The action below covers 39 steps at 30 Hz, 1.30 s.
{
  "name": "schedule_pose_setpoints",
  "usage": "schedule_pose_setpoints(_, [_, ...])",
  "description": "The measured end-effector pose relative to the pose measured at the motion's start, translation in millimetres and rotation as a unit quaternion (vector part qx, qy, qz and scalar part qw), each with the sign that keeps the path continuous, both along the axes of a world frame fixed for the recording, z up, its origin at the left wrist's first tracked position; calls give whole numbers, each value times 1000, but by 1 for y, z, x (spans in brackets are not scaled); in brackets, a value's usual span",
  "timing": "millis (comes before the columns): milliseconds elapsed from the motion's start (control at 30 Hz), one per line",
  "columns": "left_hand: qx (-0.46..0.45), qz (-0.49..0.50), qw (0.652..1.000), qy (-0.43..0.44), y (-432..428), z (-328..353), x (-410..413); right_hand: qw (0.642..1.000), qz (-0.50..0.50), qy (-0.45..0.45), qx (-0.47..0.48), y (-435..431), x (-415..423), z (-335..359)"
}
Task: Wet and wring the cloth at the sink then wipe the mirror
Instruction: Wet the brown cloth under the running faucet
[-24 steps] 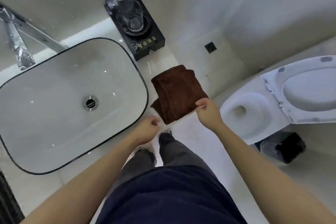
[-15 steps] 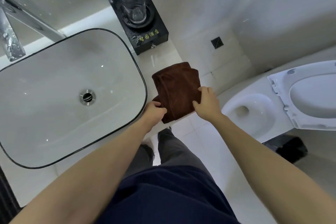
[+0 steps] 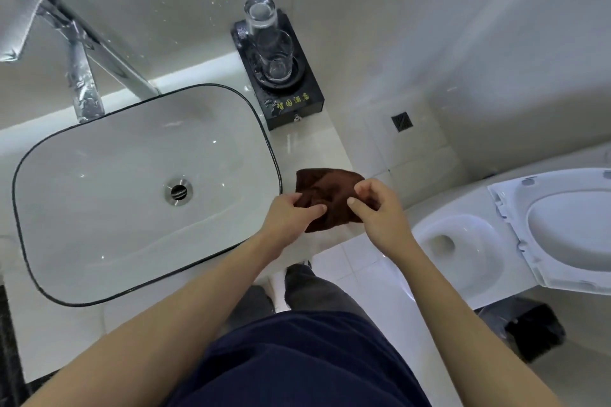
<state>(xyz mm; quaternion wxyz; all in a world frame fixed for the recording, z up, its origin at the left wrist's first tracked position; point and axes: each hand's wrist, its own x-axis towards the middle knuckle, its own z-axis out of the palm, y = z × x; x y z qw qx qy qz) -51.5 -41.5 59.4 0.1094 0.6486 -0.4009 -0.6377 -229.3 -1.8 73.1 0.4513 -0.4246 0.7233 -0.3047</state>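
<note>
Gleaming pale stone makes up the countertop [image 3: 307,145], and on it, just to the right of the sink [image 3: 139,195], lies the bunched brown cloth [image 3: 325,190]. The left hand [image 3: 291,213] pinches the cloth's near-left edge between thumb and curled fingers; the right hand [image 3: 377,208] grips its right side, thumb and forefinger closed on the fabric, the other fingers bent loosely. The sink is a white rectangular basin with a thin dark rim and a metal drain [image 3: 178,191] at its middle. Behind the sink rises a chrome faucet [image 3: 77,63] against a pale wall flecked with droplets. Behind and right of the sink, a black tray [image 3: 297,106] holds two clear glasses [image 3: 269,43]. Far right of the sink, lower down on the white tiled floor, stands a toilet [image 3: 463,248] with its lid raised, and a dark bin [image 3: 529,330] beside it.
</note>
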Motion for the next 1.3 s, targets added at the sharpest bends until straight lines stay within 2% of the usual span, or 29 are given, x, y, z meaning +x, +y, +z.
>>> schedule_pose_setpoints(133, [-58,33,998,18,13,46,21,997,46,-25,-57,-19,20,35])
schedule_pose_setpoints(267, [-99,132,984,67,19,90,58,983,120,-57,-129,-45,46,76])
schedule_pose_setpoints(467, [-183,300,930,106,28,144,135,954,176,-123,-210,-83,113,123])
schedule_pose_setpoints(600, [-233,381,885,129,38,169,187,941,197,-167,-218,-100,170,144])
schedule_pose_setpoints(733, [-235,427,866,114,47,177,228,928,245,-174,-218,-103,221,146])
schedule_pose_setpoints(867, [-202,453,859,125,49,161,257,940,263,-115,-184,-104,257,120])
schedule_pose_setpoints(1033, [-113,497,845,159,32,117,288,956,273,6,-112,-118,278,75])
schedule_pose_setpoints(1100, [-72,488,853,170,23,101,297,957,269,44,-96,-126,284,70])
schedule_pose_setpoints(1200, [-20,454,875,167,10,81,307,946,279,128,-106,-147,294,74])
schedule_pose_setpoints(1300, [29,457,868,190,-5,61,314,940,275,148,-139,-172,314,90])
